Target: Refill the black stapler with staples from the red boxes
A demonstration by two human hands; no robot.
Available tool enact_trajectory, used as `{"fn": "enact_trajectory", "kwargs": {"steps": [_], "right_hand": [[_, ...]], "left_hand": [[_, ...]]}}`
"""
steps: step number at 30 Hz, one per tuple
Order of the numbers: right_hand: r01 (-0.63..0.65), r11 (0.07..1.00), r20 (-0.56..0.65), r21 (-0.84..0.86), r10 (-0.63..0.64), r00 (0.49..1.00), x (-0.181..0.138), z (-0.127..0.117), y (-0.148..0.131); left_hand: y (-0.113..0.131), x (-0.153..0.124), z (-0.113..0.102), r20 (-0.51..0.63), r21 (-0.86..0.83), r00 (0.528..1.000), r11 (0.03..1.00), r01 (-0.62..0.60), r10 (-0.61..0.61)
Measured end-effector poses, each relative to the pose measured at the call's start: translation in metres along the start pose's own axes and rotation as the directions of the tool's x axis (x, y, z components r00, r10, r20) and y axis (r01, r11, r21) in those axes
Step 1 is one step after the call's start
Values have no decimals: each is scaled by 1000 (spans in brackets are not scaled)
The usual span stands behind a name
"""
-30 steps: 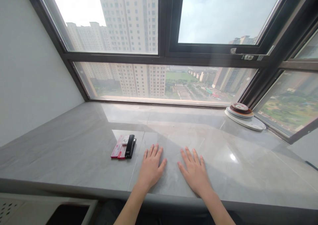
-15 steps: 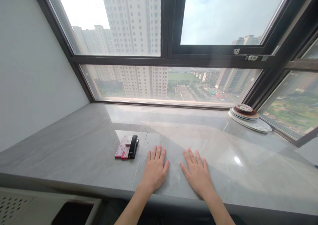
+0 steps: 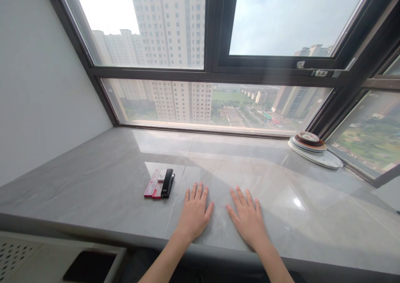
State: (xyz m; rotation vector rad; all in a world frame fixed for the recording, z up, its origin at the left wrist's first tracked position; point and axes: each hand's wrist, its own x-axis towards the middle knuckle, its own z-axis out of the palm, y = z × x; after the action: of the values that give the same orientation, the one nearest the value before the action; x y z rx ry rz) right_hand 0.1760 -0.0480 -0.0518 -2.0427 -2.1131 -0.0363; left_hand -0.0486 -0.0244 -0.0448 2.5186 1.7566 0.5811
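Observation:
My left hand lies flat, palm down, on the grey stone windowsill, fingers stretched out and holding nothing. My right hand rests the same way a short gap to its right, also open. Just left of my left hand a black stapler lies beside two small red and white boxes, touching them. Neither hand touches these.
A stack of round plates sits at the far right corner of the sill by the window. Dark window frames run along the back, a white wall stands at the left. A perforated white panel lies below the sill's front edge.
The view has drifted slightly to the left, so everything sits a little further right in the picture. Both hands stay flat on the sill in the same place.

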Motion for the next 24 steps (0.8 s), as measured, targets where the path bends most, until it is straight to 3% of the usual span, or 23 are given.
{"fn": "enact_trajectory", "kwargs": {"steps": [9, 11, 14, 16, 19, 20, 24], "right_hand": [[-10, 999, 15, 38, 9, 1000, 1, 2, 3], [-44, 994, 35, 104, 41, 999, 5, 2, 5], [-200, 922, 120, 331, 169, 978, 23, -3, -6], [-240, 797, 193, 554, 158, 969, 39, -11, -32], [-92, 549, 185, 831, -116, 976, 63, -23, -95], [-59, 537, 172, 841, -163, 972, 71, -26, -120], [63, 710, 135, 702, -220, 966, 103, -29, -199]], "left_hand": [[-1, -11, 1, 26, 10, 1000, 1000, -13, 12], [0, -12, 1, 18, 12, 1000, 1000, -8, 7], [1, -11, 0, 15, 10, 1000, 1000, -10, 10], [0, -10, 0, 14, 7, 1000, 1000, -16, 16], [-4, -10, 3, 11, 2, 999, 999, -53, 53], [-5, -10, 5, 7, 0, 998, 998, -68, 68], [-11, -12, 15, -10, -11, 997, 997, -71, 71]]}}
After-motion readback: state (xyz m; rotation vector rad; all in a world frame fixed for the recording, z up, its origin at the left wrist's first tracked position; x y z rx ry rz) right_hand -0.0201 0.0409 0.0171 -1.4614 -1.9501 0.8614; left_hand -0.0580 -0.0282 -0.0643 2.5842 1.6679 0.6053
